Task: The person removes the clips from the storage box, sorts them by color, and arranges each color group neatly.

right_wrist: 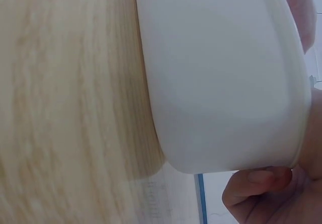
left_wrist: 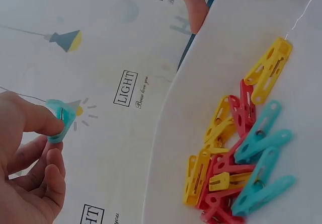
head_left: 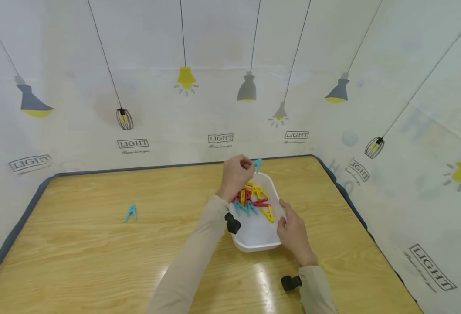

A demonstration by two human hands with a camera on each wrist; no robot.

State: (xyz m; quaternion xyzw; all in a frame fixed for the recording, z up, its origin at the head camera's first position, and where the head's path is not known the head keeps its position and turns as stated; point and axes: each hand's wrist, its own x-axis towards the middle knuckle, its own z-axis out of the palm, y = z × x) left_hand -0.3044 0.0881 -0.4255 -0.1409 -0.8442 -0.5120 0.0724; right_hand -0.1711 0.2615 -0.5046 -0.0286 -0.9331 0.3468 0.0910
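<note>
Turquoise peg (head_left: 258, 163) is pinched by left hand (head_left: 235, 178), tray (head_left: 259, 247) gripped by right hand (head_left: 295, 234); peg pile (head_left: 243, 197) collected, stray peg (head_left: 131, 210) outstanding.

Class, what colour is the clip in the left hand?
Turquoise; the clip shows best in the left wrist view.

The wood-grain table (head_left: 77, 248) carries a white tray (head_left: 255, 233) and, well apart, one turquoise clothespin (head_left: 131, 210).

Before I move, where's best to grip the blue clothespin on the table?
I'd pinch the blue clothespin across its narrow, joined end, coming from above. In the head view that end faces away and its legs splay nearer; it sits apart from the clips in the white tub, so there should be room either side.
</note>
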